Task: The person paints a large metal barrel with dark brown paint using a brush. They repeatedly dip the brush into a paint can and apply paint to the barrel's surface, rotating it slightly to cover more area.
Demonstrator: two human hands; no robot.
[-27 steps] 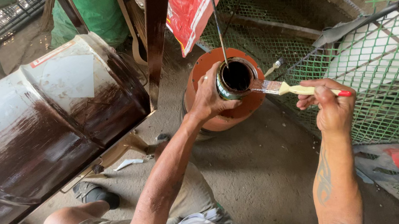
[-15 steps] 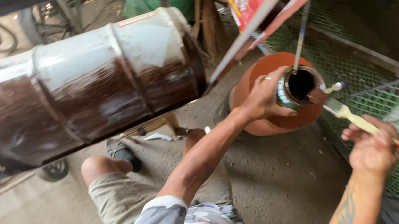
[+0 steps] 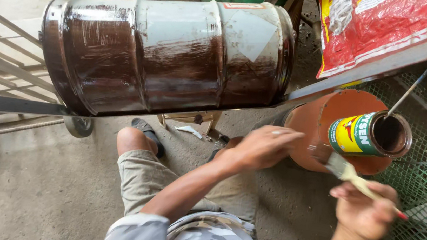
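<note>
Paintbrush [image 3: 346,173] clamped in rt hand [image 3: 363,213] grip, lt hand [image 3: 263,146] fingers loose beside paint can [image 3: 368,134].

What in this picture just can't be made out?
Head view only:
- Paint level in the can: its inside is dark.
- Brush bristles: blurred by motion.
- Right hand grip: blurred.
- Barrel underside: hidden behind the metal bar.
- Stirring stick lower end: sunk inside the can.
</note>
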